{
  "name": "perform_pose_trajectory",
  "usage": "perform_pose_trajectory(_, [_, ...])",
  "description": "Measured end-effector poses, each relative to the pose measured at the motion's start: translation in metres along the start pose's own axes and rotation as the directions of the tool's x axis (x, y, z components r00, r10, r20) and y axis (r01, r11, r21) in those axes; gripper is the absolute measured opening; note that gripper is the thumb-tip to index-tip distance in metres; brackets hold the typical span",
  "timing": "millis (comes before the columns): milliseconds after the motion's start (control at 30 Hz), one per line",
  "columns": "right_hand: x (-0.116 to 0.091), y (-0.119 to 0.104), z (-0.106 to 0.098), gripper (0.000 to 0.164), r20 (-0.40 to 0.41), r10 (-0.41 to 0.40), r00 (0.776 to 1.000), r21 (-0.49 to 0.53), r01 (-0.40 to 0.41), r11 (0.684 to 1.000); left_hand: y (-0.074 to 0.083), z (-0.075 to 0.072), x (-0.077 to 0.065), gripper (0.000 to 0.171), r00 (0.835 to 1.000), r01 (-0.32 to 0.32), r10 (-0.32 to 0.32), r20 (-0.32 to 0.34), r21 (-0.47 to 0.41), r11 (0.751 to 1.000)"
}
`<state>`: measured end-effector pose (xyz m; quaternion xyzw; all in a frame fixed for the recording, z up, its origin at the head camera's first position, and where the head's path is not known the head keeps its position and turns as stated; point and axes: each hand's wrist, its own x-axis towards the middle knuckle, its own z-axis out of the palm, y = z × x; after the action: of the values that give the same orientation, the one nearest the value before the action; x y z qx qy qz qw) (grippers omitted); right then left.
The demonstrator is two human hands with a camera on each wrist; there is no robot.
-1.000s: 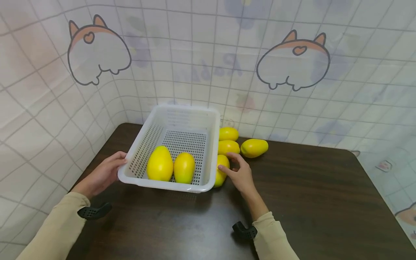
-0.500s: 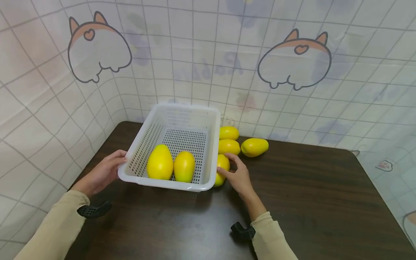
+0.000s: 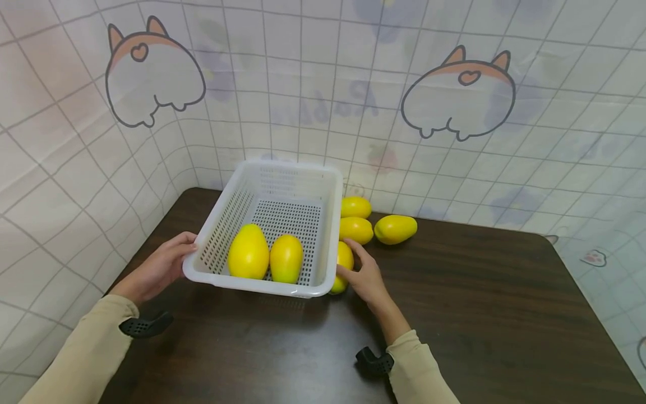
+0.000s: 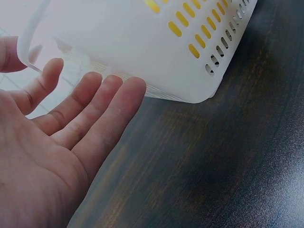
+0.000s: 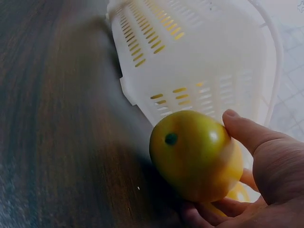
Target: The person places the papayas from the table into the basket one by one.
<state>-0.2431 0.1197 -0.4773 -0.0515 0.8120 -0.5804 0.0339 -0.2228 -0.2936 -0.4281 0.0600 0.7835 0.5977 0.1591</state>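
A white perforated plastic basket (image 3: 252,285) holds two yellow mangoes, a larger mango (image 3: 248,251) and a smaller mango (image 3: 286,259). My left hand (image 3: 164,261) grips the basket's left front corner, with the thumb over the rim; in the left wrist view the other fingers reach along the outside wall. Against the basket's right side, my right hand (image 3: 365,280) holds a yellow-green mango (image 5: 194,154), thumb on one side and fingers curled under the other. The basket's rim hides part of this mango in the head view.
Behind the right hand lie three more mangoes: a back mango (image 3: 355,207) and a middle mango (image 3: 356,230) beside the basket, and a separate mango (image 3: 396,229) to their right. The dark wooden table (image 3: 479,292) meets a patterned curtain (image 3: 313,84) at the back.
My right hand has shifted slightly left, and the mango in it now sits further behind the basket's right rim. The left hand and the basket hold nearly the same place.
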Motion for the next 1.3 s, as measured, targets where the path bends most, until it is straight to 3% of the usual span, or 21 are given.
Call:
perform_pose_trajectory(733, [-0.001,-0.002,-0.003,0.067,0.04,0.005,0.999,0.047,-0.007,0.999,-0.003,-0.001,0.002,0.038,1.0,0.001,-0.001,-0.007,0.01,1.0])
perform_pose_trajectory(933, [-0.01,-0.023,-0.008,0.068,0.08,0.032,0.996,0.077,-0.038,0.996,-0.004,-0.001,0.001,0.038,1.0,0.0,0.001,-0.006,0.013,1.0])
perform_pose_trajectory(1167, [-0.001,-0.004,-0.009,0.066,0.061,-0.008,0.998,0.09,0.003,0.996,-0.002,0.0,0.0,0.039,1.0,0.0,0.001,-0.012,0.017,1.0])
perform_pose_trajectory(1300, [-0.001,-0.004,-0.011,0.066,0.048,-0.009,0.999,0.098,0.004,0.995,-0.002,0.0,0.0,0.039,1.0,-0.002,0.002,-0.013,0.016,1.0])
